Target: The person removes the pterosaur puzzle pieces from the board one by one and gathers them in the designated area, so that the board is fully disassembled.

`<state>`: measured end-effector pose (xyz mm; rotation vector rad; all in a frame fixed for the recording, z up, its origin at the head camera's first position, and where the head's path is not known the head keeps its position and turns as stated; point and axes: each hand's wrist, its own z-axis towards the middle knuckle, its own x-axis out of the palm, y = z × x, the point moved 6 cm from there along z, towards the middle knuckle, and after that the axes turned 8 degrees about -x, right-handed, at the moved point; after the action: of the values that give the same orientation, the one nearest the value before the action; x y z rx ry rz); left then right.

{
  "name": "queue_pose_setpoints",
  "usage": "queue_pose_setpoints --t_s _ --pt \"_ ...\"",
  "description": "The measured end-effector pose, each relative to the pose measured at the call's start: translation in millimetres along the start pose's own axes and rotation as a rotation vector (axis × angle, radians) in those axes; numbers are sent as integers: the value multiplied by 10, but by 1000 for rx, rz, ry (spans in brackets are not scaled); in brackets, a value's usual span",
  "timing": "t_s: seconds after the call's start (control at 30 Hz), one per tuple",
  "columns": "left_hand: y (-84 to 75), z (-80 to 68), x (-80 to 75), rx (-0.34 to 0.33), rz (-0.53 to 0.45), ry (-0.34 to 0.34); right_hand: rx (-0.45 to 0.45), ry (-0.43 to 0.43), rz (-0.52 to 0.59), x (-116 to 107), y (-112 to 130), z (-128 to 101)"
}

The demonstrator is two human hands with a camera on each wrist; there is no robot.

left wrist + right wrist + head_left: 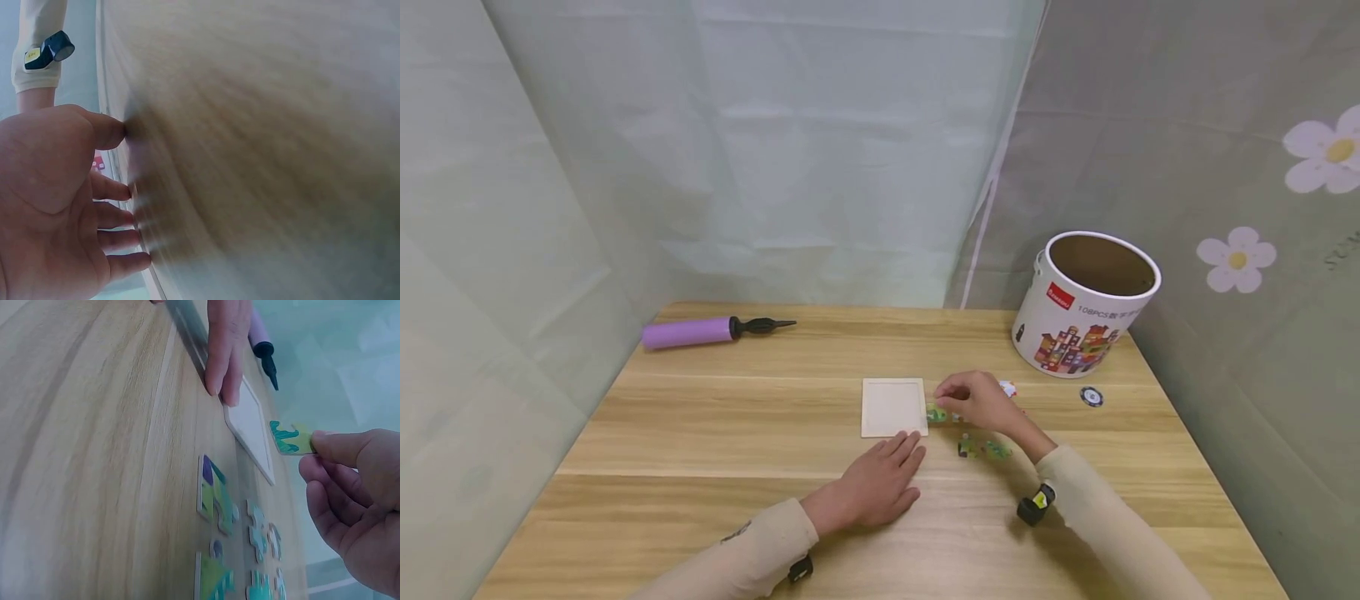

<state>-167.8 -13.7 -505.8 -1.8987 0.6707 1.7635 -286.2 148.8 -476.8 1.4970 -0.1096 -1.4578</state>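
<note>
At the centre of the head view the right hand pinches a green puzzle piece beside the square tray, while the left hand lies flat and relaxed, fingertips at the tray's near edge. Best to keep that brace and lower the piece level. At upper right, the tub reads "108PCS"; its red logo is illegible.
</note>
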Motion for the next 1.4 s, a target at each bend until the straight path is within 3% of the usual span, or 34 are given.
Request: queue_pose_setpoints --t_s 0.57,0.97,1.4 --pt "-4 14 37 2 33 -10 45 -33 -36 -365 -143 -505" --pt "-13 20 54 1 59 -6 74 -35 -78 -525 -303 -806" --pt "2 17 74 -14 54 4 172 -68 -127 -609 -479 -1128"
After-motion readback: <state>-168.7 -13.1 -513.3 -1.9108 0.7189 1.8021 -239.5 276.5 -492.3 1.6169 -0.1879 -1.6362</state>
